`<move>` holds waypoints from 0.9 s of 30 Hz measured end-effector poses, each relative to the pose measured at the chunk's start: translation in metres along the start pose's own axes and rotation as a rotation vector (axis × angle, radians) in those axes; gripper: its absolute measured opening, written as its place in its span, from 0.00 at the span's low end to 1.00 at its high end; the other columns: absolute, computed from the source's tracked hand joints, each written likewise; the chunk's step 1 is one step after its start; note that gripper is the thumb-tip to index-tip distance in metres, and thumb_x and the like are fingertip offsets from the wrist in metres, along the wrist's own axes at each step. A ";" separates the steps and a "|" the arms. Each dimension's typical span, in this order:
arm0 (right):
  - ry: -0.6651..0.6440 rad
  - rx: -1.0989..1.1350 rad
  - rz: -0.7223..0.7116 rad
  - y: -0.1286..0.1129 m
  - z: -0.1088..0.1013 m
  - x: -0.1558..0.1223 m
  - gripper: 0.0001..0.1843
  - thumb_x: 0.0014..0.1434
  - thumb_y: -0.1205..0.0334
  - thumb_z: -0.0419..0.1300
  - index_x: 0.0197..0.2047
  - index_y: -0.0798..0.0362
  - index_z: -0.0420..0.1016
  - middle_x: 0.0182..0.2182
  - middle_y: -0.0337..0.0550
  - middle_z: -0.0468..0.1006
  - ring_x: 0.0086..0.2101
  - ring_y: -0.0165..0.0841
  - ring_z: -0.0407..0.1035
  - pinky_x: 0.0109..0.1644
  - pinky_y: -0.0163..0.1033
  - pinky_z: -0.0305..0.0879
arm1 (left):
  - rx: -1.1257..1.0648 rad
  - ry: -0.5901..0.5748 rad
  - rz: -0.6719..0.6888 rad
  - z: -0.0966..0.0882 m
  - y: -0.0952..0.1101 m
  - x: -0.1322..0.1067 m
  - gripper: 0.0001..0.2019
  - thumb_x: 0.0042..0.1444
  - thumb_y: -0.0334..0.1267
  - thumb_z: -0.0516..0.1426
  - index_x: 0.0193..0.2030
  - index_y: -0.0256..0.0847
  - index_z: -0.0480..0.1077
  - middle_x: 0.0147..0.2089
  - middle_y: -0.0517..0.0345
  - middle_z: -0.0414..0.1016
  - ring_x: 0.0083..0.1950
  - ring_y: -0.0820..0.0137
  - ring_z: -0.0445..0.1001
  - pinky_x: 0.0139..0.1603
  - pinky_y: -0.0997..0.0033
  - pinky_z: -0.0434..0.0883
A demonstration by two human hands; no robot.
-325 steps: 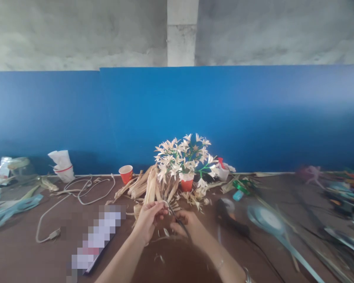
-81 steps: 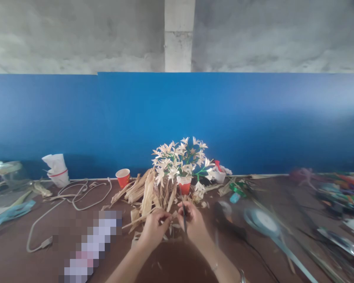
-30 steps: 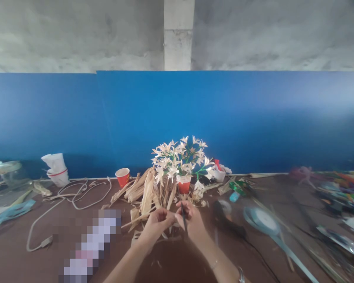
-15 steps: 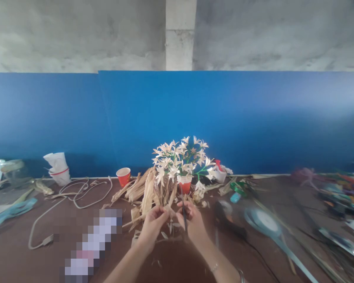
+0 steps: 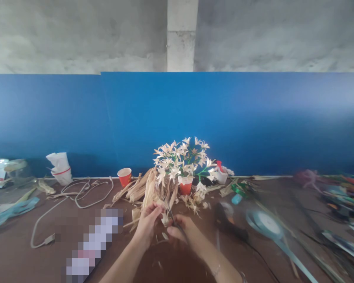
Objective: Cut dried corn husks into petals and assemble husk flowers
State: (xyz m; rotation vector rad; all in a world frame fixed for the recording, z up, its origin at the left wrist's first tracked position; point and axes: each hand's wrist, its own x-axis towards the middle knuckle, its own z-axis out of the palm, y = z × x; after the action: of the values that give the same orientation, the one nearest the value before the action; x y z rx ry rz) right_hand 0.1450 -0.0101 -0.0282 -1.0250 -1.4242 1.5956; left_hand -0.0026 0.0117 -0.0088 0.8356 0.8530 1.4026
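Observation:
My left hand (image 5: 146, 224) is closed, pinching a small pale strip of dried husk (image 5: 164, 219) above the brown table (image 5: 32, 263). My right hand (image 5: 184, 232) is closed on thin dark scissors (image 5: 171, 217), whose blades point up at the strip. Small husk scraps (image 5: 165, 236) lie on the table under my hands. Just behind them lies a pile of dried husks (image 5: 144, 188) and stands a red cup (image 5: 185, 185) with a bunch of cream husk flowers (image 5: 183, 159) on green stems.
A second red cup (image 5: 124, 176), a white cable (image 5: 73, 196) and stacked white cups (image 5: 60, 167) sit at the back left. A pixelated flat object (image 5: 91, 245) lies left of my arms. Ribbon rolls (image 5: 265, 222), a dark tool (image 5: 228, 224) and coloured clutter fill the right side. A blue wall stands behind.
My right hand dropped lower and tilted, so the scissors now slant up left toward the strip instead of standing upright. My left hand stays pinching the husk piece.

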 end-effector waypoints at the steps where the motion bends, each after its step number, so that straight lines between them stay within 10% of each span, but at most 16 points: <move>1: 0.000 0.000 0.000 -0.002 0.000 -0.001 0.17 0.47 0.50 0.62 0.33 0.54 0.67 0.17 0.32 0.71 0.16 0.25 0.65 0.21 0.29 0.57 | 0.005 0.002 -0.009 0.001 0.001 -0.001 0.14 0.37 0.42 0.66 0.22 0.37 0.66 0.22 0.62 0.70 0.23 0.78 0.66 0.26 0.78 0.62; 27: 0.064 -0.197 -0.061 -0.016 -0.003 -0.006 0.17 0.48 0.49 0.61 0.26 0.56 0.70 0.14 0.32 0.62 0.15 0.23 0.55 0.16 0.27 0.49 | -0.058 -0.054 -0.093 0.000 0.006 -0.001 0.14 0.37 0.40 0.67 0.22 0.36 0.66 0.22 0.62 0.69 0.24 0.78 0.65 0.26 0.79 0.64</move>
State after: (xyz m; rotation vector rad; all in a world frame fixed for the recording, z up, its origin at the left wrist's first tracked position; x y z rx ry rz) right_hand 0.1505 -0.0126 -0.0115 -1.1238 -1.5774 1.3871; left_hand -0.0054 0.0103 -0.0032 0.7768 0.7962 1.3114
